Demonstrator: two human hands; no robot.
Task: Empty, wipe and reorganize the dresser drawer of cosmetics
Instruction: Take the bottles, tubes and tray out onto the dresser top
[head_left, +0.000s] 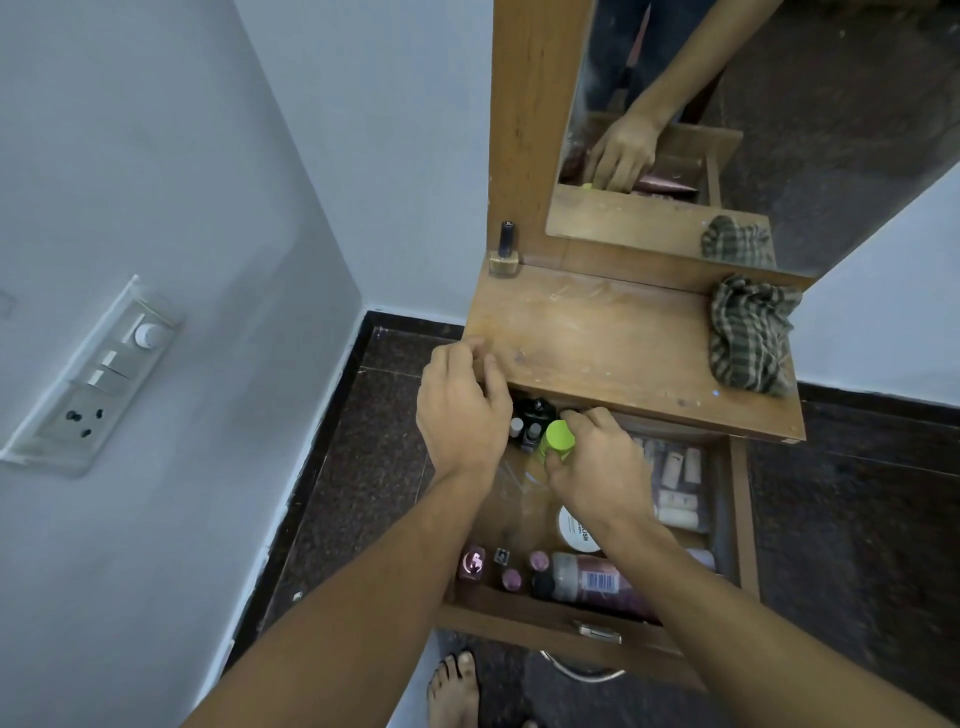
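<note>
Single view only: head cam, wide-angle, worn by person, aimed fwd and steeply down. Vantage is above and just in front of the dresser; the open drawer (597, 525) sits low-centre, close to lens, both forearms entering from bottom edge. Counter (613, 338) lies mid-frame, mirror (753, 130) above it at top right, tilted by lens distortion. Left half of frame covers wall w/ switch panel (93, 374); dark floor (363, 467) visible both sides of dresser. A bare foot (454, 691) shows at bottom edge, so cam looks nearly straight down there. No 2nd view; mirror gives the only reverse angle, onto drawer interior
</note>
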